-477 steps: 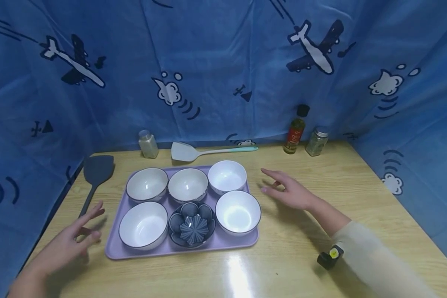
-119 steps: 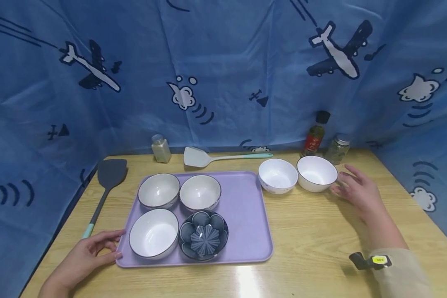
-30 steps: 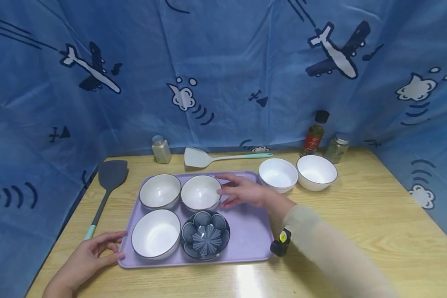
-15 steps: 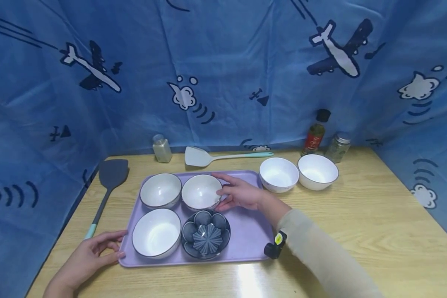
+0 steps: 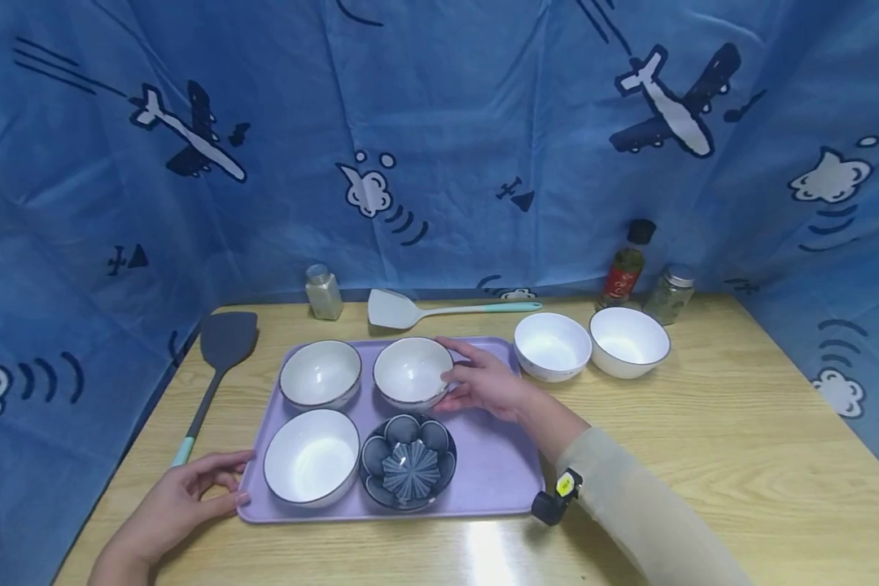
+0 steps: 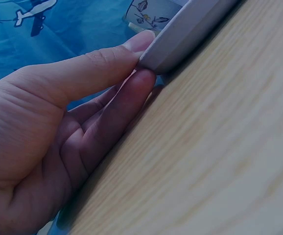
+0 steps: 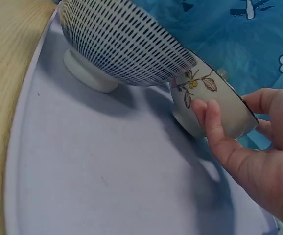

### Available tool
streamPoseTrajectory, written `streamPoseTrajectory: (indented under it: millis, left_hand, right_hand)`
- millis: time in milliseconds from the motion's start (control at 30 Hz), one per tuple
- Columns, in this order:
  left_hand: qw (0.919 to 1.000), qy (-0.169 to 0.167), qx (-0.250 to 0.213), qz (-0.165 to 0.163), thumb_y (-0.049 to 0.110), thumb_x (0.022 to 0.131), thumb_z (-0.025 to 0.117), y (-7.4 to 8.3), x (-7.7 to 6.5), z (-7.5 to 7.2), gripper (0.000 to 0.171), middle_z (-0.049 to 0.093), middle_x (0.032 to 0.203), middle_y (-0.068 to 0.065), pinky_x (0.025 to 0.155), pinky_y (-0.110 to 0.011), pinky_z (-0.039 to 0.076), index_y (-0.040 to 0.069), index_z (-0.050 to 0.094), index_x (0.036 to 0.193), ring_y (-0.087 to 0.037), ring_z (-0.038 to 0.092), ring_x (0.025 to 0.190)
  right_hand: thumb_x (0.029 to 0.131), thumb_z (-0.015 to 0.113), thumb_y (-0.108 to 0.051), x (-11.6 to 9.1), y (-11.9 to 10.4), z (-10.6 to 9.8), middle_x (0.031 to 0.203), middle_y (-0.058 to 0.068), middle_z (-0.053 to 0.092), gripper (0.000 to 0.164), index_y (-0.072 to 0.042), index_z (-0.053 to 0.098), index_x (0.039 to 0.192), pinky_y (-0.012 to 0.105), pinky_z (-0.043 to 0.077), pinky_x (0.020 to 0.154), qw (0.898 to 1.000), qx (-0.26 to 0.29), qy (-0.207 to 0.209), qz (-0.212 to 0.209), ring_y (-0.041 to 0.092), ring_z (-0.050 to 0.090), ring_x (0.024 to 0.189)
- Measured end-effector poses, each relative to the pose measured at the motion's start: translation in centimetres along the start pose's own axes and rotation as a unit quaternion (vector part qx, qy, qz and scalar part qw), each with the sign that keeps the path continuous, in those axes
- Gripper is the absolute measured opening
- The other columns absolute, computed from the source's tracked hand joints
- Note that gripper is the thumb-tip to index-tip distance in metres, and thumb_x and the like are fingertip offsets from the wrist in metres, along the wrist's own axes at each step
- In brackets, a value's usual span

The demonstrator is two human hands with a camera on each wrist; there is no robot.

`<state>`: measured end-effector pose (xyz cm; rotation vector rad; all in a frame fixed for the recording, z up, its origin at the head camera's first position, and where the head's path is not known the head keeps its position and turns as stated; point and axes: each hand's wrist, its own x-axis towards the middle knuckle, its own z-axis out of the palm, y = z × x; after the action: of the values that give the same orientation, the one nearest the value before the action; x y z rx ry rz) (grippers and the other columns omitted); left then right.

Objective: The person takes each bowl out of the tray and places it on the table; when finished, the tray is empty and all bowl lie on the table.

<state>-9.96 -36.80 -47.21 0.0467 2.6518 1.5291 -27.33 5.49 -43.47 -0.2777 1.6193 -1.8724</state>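
Note:
A purple tray (image 5: 487, 480) lies on a wooden table and carries several bowls. My right hand (image 5: 460, 376) grips the back middle white bowl (image 5: 410, 370) from its right side. In the right wrist view the fingers (image 7: 215, 122) curl round this bowl's leaf-patterned wall (image 7: 200, 88), and the bowl is tilted. A bowl with a dashed outside (image 7: 122, 44) stands close beside it. My left hand (image 5: 233, 486) is at the tray's front left corner. There the thumb (image 6: 107, 58) and a finger pinch the tray's rim (image 6: 180, 34).
A white bowl (image 5: 321, 373), another white bowl (image 5: 311, 456) and a dark flower-patterned bowl (image 5: 408, 460) stand on the tray. Two white bowls (image 5: 553, 346) (image 5: 628, 340) stand on the table to the right. Two spatulas (image 5: 223, 346) (image 5: 439, 308), two jars (image 5: 324, 291) (image 5: 669, 293) and a bottle (image 5: 625, 264) line the back and left.
My right hand reached the back middle bowl, closed round it and shifted it slightly right. The left hand stays at the tray's corner.

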Motion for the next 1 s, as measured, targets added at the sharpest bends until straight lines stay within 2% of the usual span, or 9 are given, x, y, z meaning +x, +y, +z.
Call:
streamPoseTrajectory:
  millis: [167, 400, 567, 767, 1000]
  left_hand:
    - [0.9999, -0.004, 0.003, -0.009, 0.020, 0.084, 0.081, 0.1, 0.1, 0.0, 0.058, 0.065, 0.122, -0.008, 0.086, -0.008, 0.046, 0.003, 0.060, 0.135, -0.004, 0.064, 0.096]
    - [0.9999, -0.002, 0.002, -0.016, 0.020, 0.084, 0.081, 0.1, 0.0, 0.0, 0.059, 0.065, 0.121, -0.009, 0.086, -0.008, 0.046, 0.003, 0.059, 0.136, -0.002, 0.063, 0.097]
    - [0.9999, 0.000, -0.002, -0.013, 0.018, 0.084, 0.081, 0.1, 0.0, -0.1, 0.058, 0.066, 0.120, -0.004, 0.085, -0.009, 0.047, 0.002, 0.059, 0.135, -0.004, 0.064, 0.095]
    - [1.0000, 0.000, -0.005, -0.004, 0.017, 0.084, 0.080, 0.0, 0.0, -0.1, 0.057, 0.066, 0.119, -0.002, 0.086, -0.009, 0.046, 0.002, 0.059, 0.135, -0.005, 0.065, 0.095]
    - [0.9998, -0.003, -0.012, -0.013, 0.018, 0.084, 0.080, 0.0, 0.0, 0.0, 0.057, 0.065, 0.121, -0.004, 0.086, -0.010, 0.047, 0.003, 0.059, 0.135, -0.006, 0.065, 0.094]
  right_hand:
    - [0.096, 0.052, -0.002, -1.1, -0.7, -0.3, 0.107, 0.026, 0.059, 0.070, -0.024, 0.028, 0.159, 0.033, 0.060, 0.075, 0.999, 0.014, 0.026, -0.015, 0.026, 0.074, 0.077]
    - [0.095, 0.050, -0.002, -3.1, -1.5, -0.7, 0.119, 0.031, 0.054, 0.070, -0.022, 0.029, 0.158, 0.034, 0.060, 0.074, 0.999, -0.006, 0.041, -0.035, 0.027, 0.074, 0.078]
    - [0.095, 0.050, -0.002, -5.0, -2.1, -0.8, 0.110, 0.026, 0.056, 0.070, -0.022, 0.029, 0.158, 0.036, 0.060, 0.074, 0.998, -0.018, 0.041, -0.040, 0.028, 0.074, 0.078]
    - [0.095, 0.050, -0.001, -7.4, -2.6, -1.1, 0.114, 0.024, 0.052, 0.070, -0.020, 0.027, 0.159, 0.035, 0.060, 0.075, 0.998, -0.025, 0.035, -0.044, 0.028, 0.074, 0.080]
    - [0.096, 0.050, -0.002, -10.6, -2.8, -2.7, 0.121, 0.025, 0.053, 0.071, -0.018, 0.024, 0.159, 0.033, 0.060, 0.077, 0.998, -0.041, 0.024, -0.035, 0.027, 0.074, 0.084]
